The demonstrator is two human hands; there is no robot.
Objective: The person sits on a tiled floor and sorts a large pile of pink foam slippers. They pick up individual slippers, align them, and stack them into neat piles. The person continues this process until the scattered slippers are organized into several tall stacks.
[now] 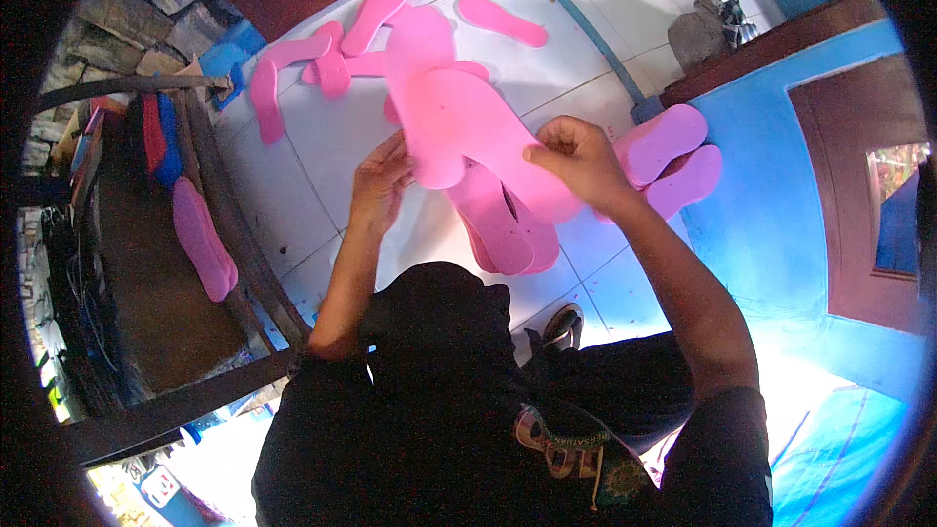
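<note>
Between my hands, above the tiled floor, are pink foam soles (473, 122); two seem to overlap, with a notch between their ends. My left hand (383, 181) pinches the left edge of one, fingers closed. On the other side, my right hand (583, 161) grips the right edge, its thumb on top and its fingers partly hidden. Beneath them lies a stack of pink soles (493, 229), partly covered by the held ones. More stacked pink soles (666, 158) rest to the right, close to my right wrist.
Loose pink soles (383, 10) lie scattered at the far side, with a single sole (501, 21) apart. On the left, a dark wooden bench (146, 263) bears pink soles (203, 239) and red and blue pieces. A blue wall (752, 205) stands right, a grey lump (698, 39) far right.
</note>
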